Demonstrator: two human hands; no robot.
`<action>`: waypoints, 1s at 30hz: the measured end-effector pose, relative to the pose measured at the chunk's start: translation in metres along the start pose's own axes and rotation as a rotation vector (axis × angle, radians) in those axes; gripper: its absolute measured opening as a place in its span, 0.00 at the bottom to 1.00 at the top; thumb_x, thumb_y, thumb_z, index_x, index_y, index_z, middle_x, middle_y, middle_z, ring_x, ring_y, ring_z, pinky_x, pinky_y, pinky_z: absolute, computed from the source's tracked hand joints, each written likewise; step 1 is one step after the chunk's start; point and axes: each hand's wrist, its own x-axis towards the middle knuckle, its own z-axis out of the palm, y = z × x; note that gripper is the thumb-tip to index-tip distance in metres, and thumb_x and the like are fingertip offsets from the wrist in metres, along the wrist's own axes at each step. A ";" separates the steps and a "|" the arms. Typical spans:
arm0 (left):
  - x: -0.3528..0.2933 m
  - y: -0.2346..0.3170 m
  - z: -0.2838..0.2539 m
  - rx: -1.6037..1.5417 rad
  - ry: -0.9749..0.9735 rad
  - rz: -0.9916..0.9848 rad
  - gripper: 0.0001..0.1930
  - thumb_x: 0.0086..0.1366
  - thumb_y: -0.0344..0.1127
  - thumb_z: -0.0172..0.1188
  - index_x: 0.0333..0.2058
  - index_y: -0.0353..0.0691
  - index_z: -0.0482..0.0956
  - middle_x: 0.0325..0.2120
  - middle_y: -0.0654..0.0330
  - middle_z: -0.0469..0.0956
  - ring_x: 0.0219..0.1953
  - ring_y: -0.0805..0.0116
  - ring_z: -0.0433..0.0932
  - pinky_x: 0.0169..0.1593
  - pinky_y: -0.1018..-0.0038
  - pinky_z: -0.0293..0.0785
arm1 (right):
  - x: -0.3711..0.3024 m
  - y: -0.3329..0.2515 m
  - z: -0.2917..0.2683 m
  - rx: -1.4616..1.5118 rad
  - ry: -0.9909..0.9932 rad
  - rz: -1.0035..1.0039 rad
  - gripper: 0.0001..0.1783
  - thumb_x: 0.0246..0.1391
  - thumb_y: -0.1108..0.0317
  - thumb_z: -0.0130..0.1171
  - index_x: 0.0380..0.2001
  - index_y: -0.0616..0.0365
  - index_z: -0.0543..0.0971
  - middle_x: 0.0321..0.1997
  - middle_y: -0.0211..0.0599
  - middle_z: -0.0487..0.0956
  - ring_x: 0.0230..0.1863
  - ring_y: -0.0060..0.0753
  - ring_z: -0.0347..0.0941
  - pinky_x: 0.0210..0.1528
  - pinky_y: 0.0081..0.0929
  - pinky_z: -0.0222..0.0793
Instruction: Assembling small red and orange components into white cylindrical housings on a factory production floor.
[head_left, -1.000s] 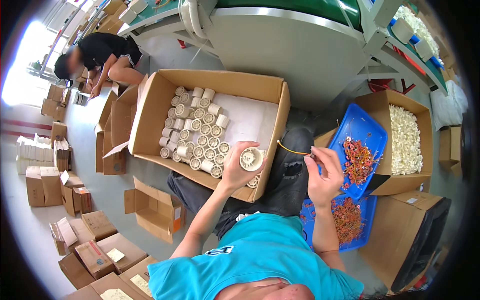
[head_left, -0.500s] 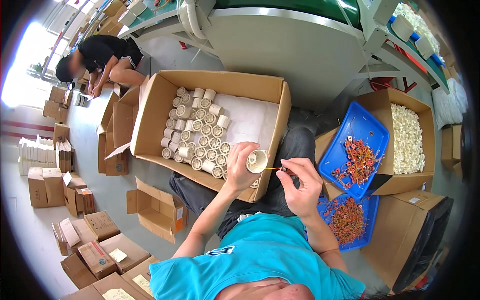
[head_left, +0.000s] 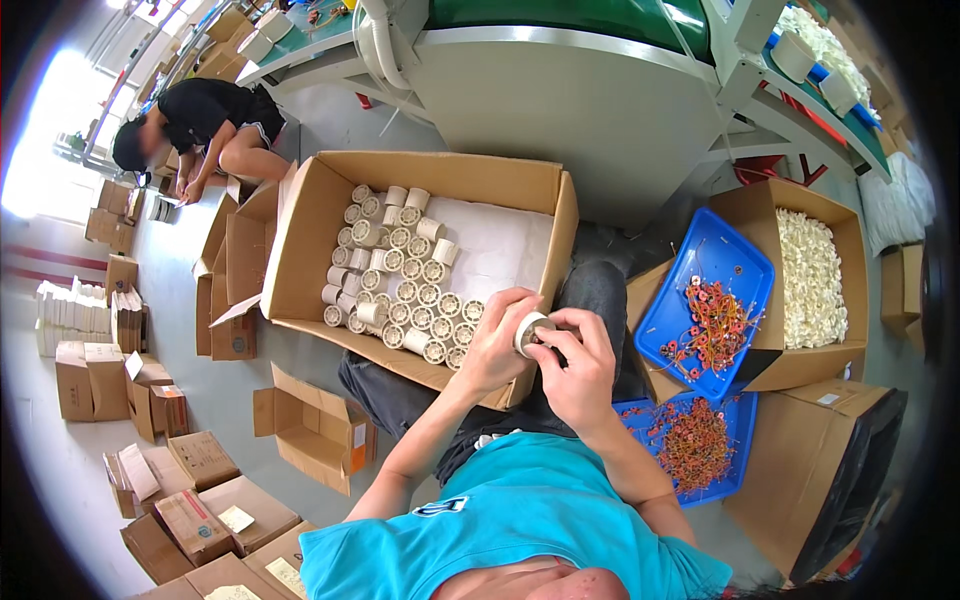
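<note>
On the workshop floor (head_left: 228,388), a cardboard box (head_left: 440,170) looks part-filled with white cups (head_left: 400,239). By its right side, the left hand (head_left: 490,347) clasps another cup (head_left: 523,335), the right hand (head_left: 580,368) pinching at its mouth; wires (head_left: 712,325) remain in blue trays (head_left: 656,328).

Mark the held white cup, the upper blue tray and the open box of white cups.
White cup (head_left: 526,334): head view, on its pale rim.
Upper blue tray (head_left: 666,318): head view, on its bare floor.
Open box (head_left: 315,235): head view, inside of its left wall.

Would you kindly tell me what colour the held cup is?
The cup is creamy white, head view.
</note>
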 end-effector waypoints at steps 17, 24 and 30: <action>0.006 0.007 0.004 -0.092 0.054 0.045 0.21 0.43 0.22 0.68 0.40 0.37 0.77 0.35 0.53 0.77 0.34 0.53 0.80 0.36 0.65 0.78 | 0.005 0.002 0.001 0.012 -0.103 0.177 0.09 0.39 0.74 0.70 0.28 0.60 0.84 0.42 0.38 0.77 0.44 0.41 0.77 0.47 0.35 0.74; 0.006 0.008 0.004 -0.097 0.044 0.040 0.21 0.43 0.22 0.69 0.40 0.36 0.77 0.34 0.53 0.76 0.34 0.53 0.79 0.36 0.64 0.78 | 0.001 0.007 -0.003 0.037 -0.153 0.179 0.10 0.42 0.74 0.70 0.32 0.60 0.86 0.43 0.38 0.78 0.45 0.41 0.77 0.47 0.33 0.75; 0.005 0.008 0.008 -0.085 0.065 0.029 0.21 0.43 0.22 0.68 0.40 0.36 0.77 0.34 0.52 0.76 0.34 0.52 0.79 0.36 0.64 0.77 | 0.000 0.014 0.001 0.132 -0.123 0.236 0.11 0.44 0.76 0.68 0.35 0.58 0.86 0.42 0.40 0.79 0.42 0.42 0.79 0.45 0.34 0.76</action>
